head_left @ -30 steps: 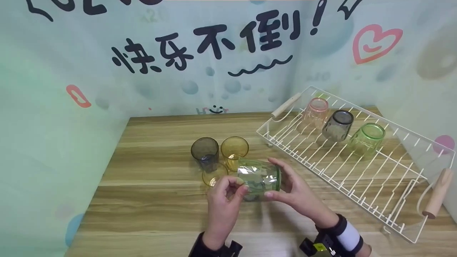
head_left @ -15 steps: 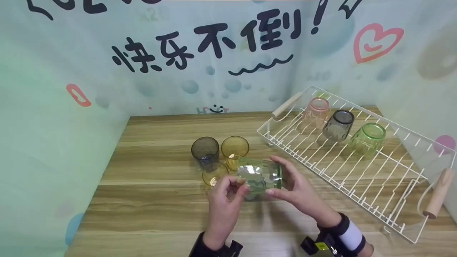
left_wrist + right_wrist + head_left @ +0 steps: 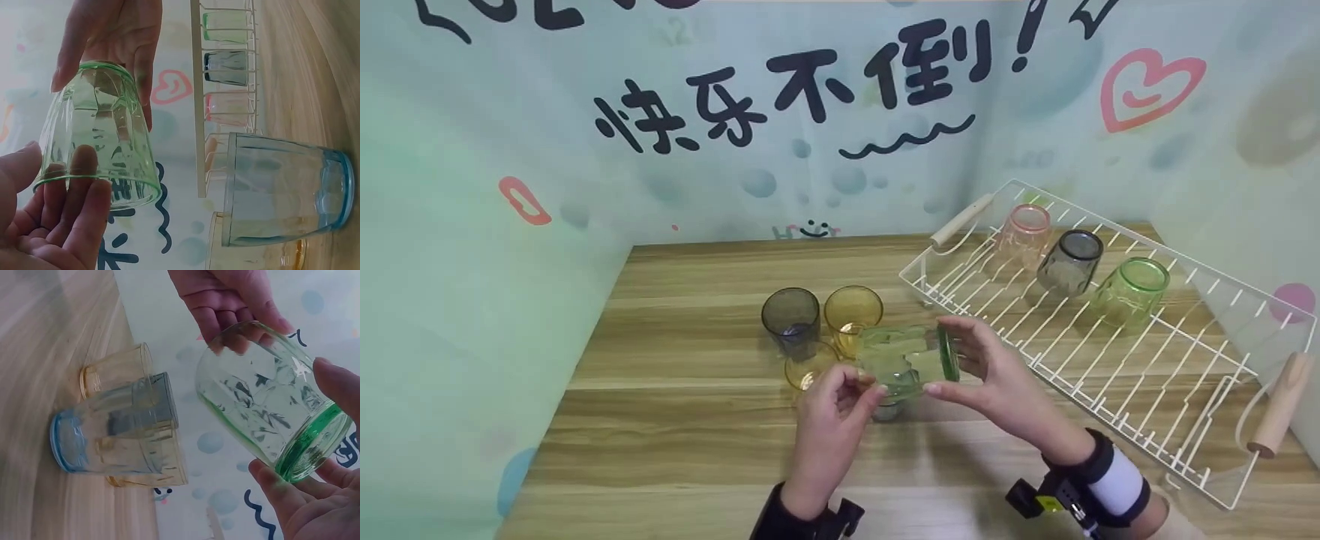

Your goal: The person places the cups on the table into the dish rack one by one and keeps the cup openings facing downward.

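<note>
Head view, backdrop: pale blue-green sheet [image 3: 547,97] with chunky black lettering, bubbles and a pink heart, behind and on both sides
Table: light wood-grain tabletop [image 3: 675,450]
Rack: white wire rack [image 3: 1071,393] sitting at an angle on the right, wooden handle [image 3: 1281,405] at each end
Right hand: the right hand [image 3: 997,382] has hold of the base end, thumb on one side, fingers on the other
Left hand: the left hand [image 3: 829,420] pinches the rim end; can't tell if those fingertips are inside the glass or just behind it
Held glass: clear green glass [image 3: 904,367], up off the table between both hands, tipped on its side in this view, left of the rack
Loose glasses: dark glass [image 3: 791,319], amber glass [image 3: 853,307], second amber glass [image 3: 802,367] and blue glass [image 3: 287,191] standing mouth-up, close together; the blue one's mostly hidden from above
Racked glasses: pink glass [image 3: 1024,232], smoky glass [image 3: 1071,262], another green one [image 3: 1132,292], bottoms up in a row
</note>
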